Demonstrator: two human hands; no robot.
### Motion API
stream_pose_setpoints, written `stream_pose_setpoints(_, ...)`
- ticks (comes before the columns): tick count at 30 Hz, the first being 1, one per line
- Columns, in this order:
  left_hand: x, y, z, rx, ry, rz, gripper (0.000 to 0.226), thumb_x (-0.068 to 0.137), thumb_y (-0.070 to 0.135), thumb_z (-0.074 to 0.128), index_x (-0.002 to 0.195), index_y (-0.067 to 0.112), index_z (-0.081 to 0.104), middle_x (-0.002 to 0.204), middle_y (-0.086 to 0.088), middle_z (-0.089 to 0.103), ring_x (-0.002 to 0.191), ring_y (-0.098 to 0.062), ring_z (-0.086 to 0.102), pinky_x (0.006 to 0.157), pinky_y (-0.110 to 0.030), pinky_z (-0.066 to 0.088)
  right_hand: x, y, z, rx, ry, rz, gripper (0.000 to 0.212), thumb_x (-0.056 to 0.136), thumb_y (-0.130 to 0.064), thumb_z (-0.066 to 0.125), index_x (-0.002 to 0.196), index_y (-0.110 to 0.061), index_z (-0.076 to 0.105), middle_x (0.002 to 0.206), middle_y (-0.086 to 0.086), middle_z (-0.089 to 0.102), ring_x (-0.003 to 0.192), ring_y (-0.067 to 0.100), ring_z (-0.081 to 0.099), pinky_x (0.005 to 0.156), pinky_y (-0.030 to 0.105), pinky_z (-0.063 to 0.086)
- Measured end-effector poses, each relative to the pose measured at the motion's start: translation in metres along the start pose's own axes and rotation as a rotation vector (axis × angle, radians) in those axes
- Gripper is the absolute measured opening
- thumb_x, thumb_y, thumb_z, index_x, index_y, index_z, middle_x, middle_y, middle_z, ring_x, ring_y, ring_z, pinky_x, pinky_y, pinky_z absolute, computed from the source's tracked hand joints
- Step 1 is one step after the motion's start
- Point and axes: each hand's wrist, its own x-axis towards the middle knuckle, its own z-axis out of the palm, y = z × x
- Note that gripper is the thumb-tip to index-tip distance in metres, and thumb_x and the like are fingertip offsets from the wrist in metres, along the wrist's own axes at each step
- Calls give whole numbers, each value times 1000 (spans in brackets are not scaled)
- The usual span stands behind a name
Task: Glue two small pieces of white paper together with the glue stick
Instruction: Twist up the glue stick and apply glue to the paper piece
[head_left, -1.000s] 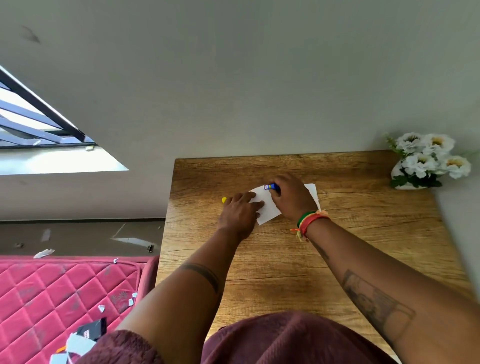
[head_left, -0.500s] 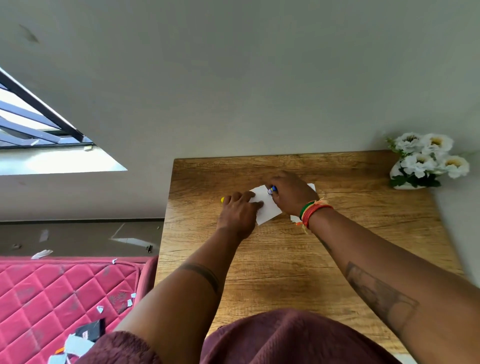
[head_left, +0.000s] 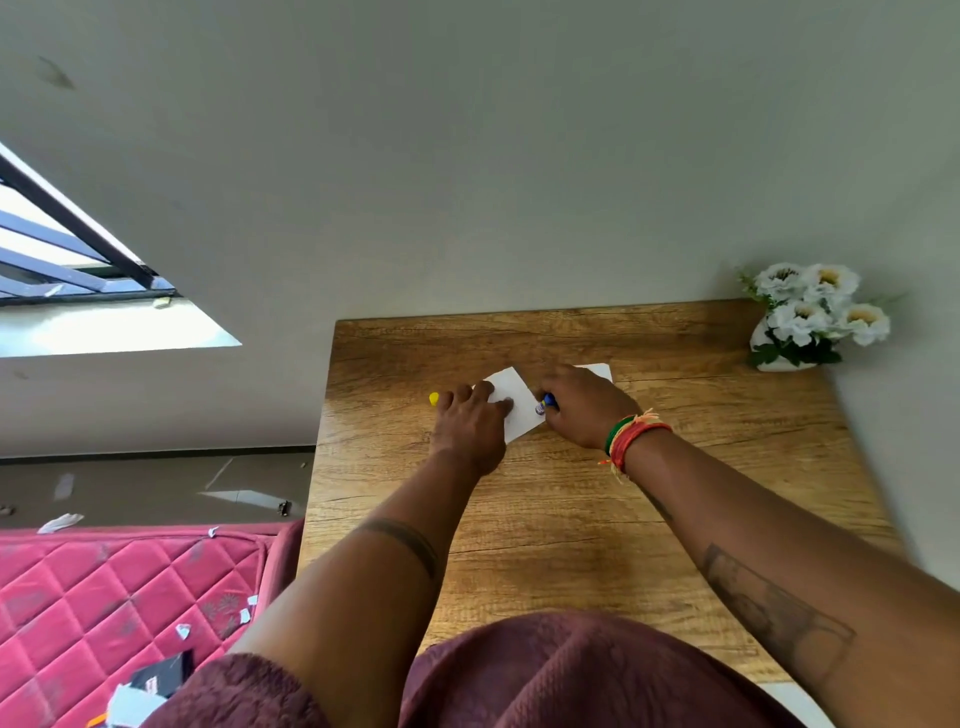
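A small white paper (head_left: 517, 402) lies on the wooden table (head_left: 571, 519). My left hand (head_left: 470, 423) presses flat on its left edge, fingers spread. My right hand (head_left: 584, 405) grips a blue glue stick (head_left: 545, 404), whose tip touches the paper's right side. A second white paper (head_left: 597, 371) lies behind my right hand, mostly hidden by it. A yellow cap (head_left: 434, 398) lies on the table just left of my left hand's fingers.
A white vase of white flowers (head_left: 810, 319) stands at the table's far right corner against the wall. A red quilted mattress (head_left: 104, 613) with paper scraps lies left of the table. A window (head_left: 78, 291) is at the left.
My right hand has slid the glue stick from the paper's top corner down toward its right edge. My left hand has stayed on the paper.
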Motion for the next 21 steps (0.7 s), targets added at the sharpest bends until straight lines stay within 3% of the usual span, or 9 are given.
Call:
stream_pose_setpoints(3,0,-3,-2,-37,-13,-8,63,96,28,61,156,37,42,163,-4,32,145,-34,29,116,-48,24,-7,-1,4,20,5,14,12,94,-25,62,104,-19,64,109,-1,60,92,15,53,74,29,38)
stream_pose_setpoints(10,0,-10,-4,-99,-28,14,60,97,27,62,153,41,44,161,1,33,144,-34,30,115,-47,25,-9,-21,15,46,-20,-2,20,95,-27,60,112,-20,66,116,3,64,102,22,60,85,35,51)
stream_pose_setpoints(15,-1,-10,-7,-152,-26,9,53,95,17,62,142,41,57,159,2,34,144,-33,29,113,-47,26,-5,-35,18,55,-80,-49,28,97,-27,56,123,-19,65,118,5,61,107,23,58,85,33,47)
stream_pose_setpoints(21,0,-13,-6,-170,-17,14,48,94,21,64,137,41,61,157,3,35,141,-33,32,111,-47,28,-7,-33,16,158,-109,-47,27,94,-26,61,119,-20,69,113,5,66,102,23,61,82,30,45)
